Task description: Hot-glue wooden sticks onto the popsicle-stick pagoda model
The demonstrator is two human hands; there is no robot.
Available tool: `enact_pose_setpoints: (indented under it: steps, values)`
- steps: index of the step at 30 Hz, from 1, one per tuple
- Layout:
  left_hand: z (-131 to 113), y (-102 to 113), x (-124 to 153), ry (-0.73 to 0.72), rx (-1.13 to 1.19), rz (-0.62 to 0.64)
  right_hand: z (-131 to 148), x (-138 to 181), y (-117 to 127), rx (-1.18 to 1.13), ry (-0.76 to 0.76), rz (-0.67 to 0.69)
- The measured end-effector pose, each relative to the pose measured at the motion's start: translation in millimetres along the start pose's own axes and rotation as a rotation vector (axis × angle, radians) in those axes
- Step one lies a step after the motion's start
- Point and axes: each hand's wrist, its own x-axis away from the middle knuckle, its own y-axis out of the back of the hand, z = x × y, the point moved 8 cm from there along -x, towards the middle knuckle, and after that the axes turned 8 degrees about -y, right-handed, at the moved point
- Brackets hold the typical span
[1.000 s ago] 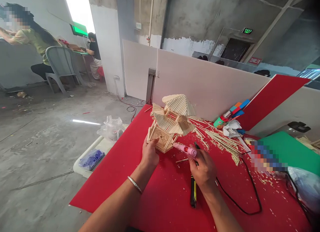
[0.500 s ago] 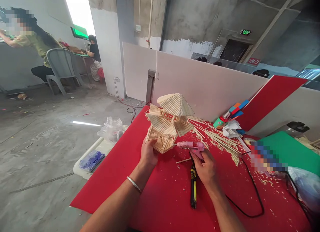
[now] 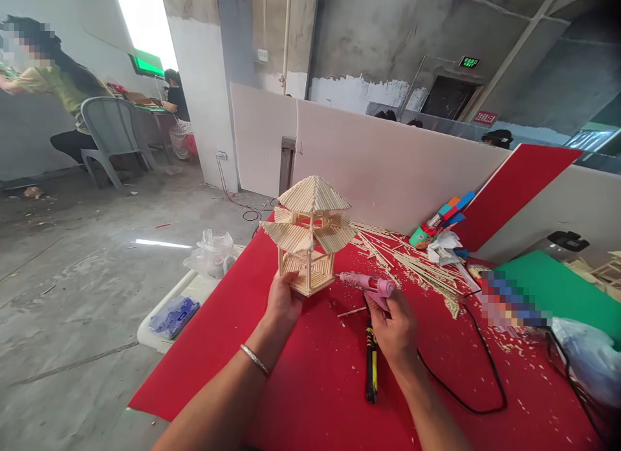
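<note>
A small pavilion model made of pale wooden sticks (image 3: 308, 234) stands upright on the red table (image 3: 310, 386). My left hand (image 3: 284, 302) grips its base at the near left corner. A pink glue gun (image 3: 367, 285) is in my right hand (image 3: 395, 325), its nozzle pointing left at the model's base, close to it. A black cord (image 3: 466, 406) runs from the gun across the red surface.
A black and yellow tool (image 3: 371, 360) lies by my right wrist. Loose sticks and shavings (image 3: 417, 266) litter the table behind the gun, with markers (image 3: 439, 221) against the white partition (image 3: 388, 166). A white bin with bags (image 3: 187, 296) sits left of the table. Other people sit far left.
The model was tilted toward me with its underside showing; my left hand has turned it upright onto the table. The glue gun swung from pointing up-left to level at the base.
</note>
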Motion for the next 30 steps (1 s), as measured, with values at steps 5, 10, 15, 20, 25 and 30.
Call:
enact_pose_setpoints:
  steps: [5, 10, 15, 20, 25, 30]
  values:
    - [4.7, 2.6, -0.8, 0.037, -0.012, -0.001, 17.3, 1.0, 1.7, 0.078, 0.103, 0.018]
    - [8.0, -0.7, 1.5, 0.081, -0.026, 0.046, 27.7, 2.8, 3.3, 0.146, 0.182, 0.010]
    - [8.0, 2.4, -1.6, 0.061, -0.017, 0.029, 35.3, 2.9, 2.6, 0.177, 0.197, 0.061]
    - [-0.5, 7.0, -7.6, -0.041, -0.003, 0.011, 50.7, 5.7, 5.1, 0.124, 0.244, 0.086]
    - [-4.9, 5.2, -8.5, -0.065, -0.010, 0.026, 53.5, 6.6, 9.7, -0.016, 0.222, 0.062]
    - [-5.5, 7.4, -7.1, -0.044, -0.017, -0.029, 42.1, 5.6, 4.4, -0.157, 0.075, 0.099]
